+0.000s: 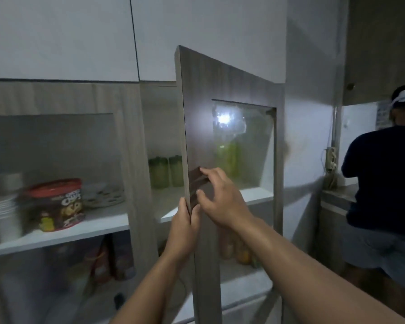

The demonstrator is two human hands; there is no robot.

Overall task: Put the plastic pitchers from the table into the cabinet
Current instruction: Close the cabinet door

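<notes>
The cabinet door (198, 108), wood-grain with a glass pane, stands partly open in the middle of the view. My left hand (184, 226) grips the door's free edge from the left. My right hand (220, 199) lies on the dark handle (197, 181) on the door's front, fingers curled around it. Green plastic pitchers (165, 171) stand on the white shelf (257, 195) inside the cabinet, and another green one (227, 157) shows blurred through the glass. No table is in view.
The left cabinet section holds a red-lidded snack tub (56, 204), stacked white cups (4, 213) and plates (103, 195). Jars and packets sit on lower shelves. A person in a dark shirt (384, 183) stands at a counter on the right.
</notes>
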